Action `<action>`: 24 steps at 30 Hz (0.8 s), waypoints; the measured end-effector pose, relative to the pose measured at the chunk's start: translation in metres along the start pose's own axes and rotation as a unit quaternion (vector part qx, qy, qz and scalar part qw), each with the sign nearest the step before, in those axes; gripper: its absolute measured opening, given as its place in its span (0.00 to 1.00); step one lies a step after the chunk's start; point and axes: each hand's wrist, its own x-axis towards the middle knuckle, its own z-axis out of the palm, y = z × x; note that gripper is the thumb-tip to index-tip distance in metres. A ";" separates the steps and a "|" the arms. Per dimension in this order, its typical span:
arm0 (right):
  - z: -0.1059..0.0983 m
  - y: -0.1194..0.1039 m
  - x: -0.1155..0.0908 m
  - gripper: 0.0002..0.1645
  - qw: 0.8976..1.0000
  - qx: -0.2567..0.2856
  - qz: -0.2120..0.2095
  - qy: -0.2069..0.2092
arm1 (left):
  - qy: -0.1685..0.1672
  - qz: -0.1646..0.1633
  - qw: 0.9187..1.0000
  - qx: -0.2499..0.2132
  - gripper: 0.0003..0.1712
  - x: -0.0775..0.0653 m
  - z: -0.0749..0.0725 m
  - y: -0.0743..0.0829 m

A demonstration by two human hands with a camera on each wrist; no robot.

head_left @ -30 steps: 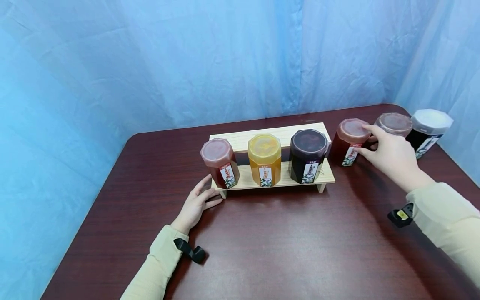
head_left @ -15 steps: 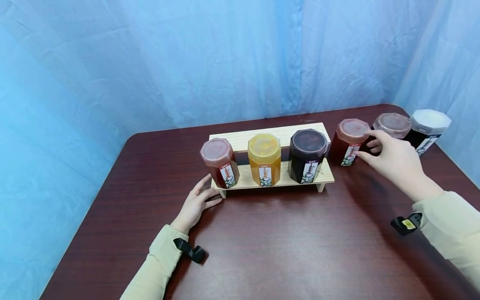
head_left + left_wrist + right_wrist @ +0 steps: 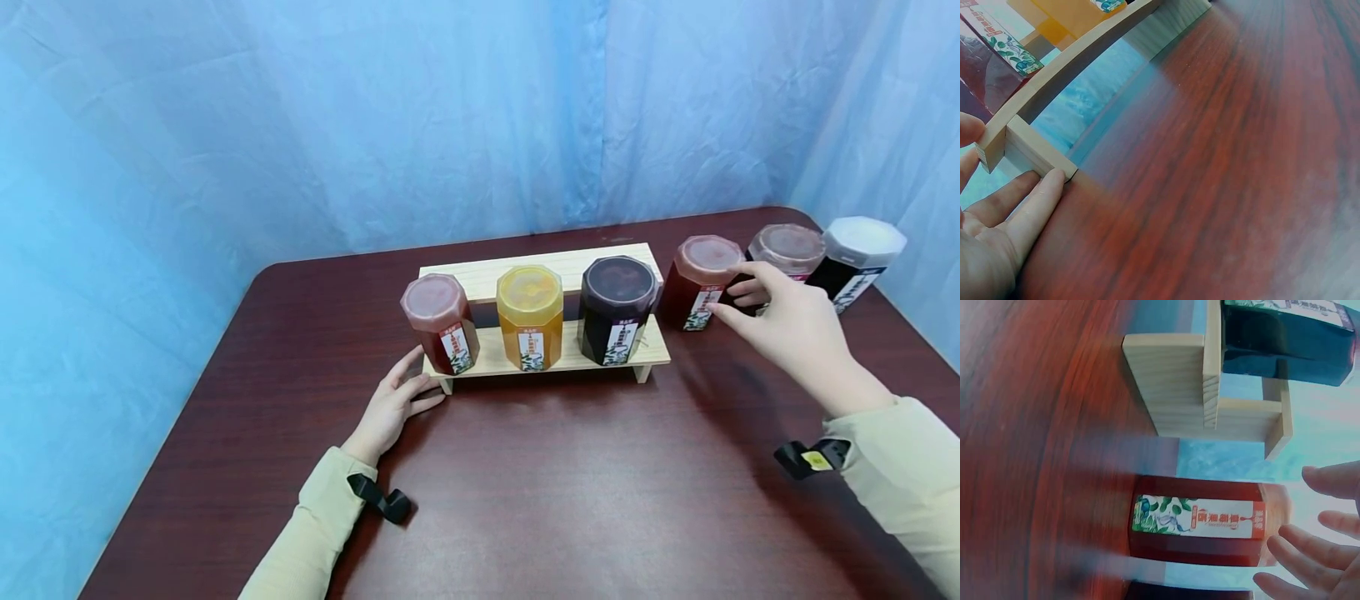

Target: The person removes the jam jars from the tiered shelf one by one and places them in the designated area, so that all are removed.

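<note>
In the head view, my left hand (image 3: 384,415) rests its fingers at the left end of a two-tier pale wooden rack (image 3: 491,350). The left wrist view shows fairly straight fingertips against the rack's leg (image 3: 1038,147), low over the table. My right hand (image 3: 798,333) is spread beside a dark red jar (image 3: 684,292) standing right of the rack. In the right wrist view, thumb and fingers stay apart around that jar's pale lid (image 3: 1277,519). On the rack's lower shelf stand a red jar (image 3: 435,329), a yellow jar (image 3: 512,333) and a dark purple jar (image 3: 596,333).
Two more dark jars stand at the far right: one with a greyish lid (image 3: 787,243), partly behind my right hand, and one with a white lid (image 3: 862,237). The rack's bare upper shelf (image 3: 480,275) is behind. A blue curtain (image 3: 450,125) borders the dark wooden table (image 3: 540,500).
My right hand has drawn off the red jar's lid, slightly right and toward me, leaving that jar standing. My left hand, the rack and its jars have stayed in place.
</note>
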 end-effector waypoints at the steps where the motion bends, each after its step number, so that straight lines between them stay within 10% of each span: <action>1: 0.000 -0.001 -0.001 0.27 1.000 0.005 -0.001 0.003 | -0.002 0.001 1.000 0.004 0.33 0.000 0.000 0.000; 24: 0.018 -0.016 -0.015 0.28 0.987 0.157 -0.023 0.011 | -0.002 0.001 1.000 -0.004 0.32 0.000 0.000 0.000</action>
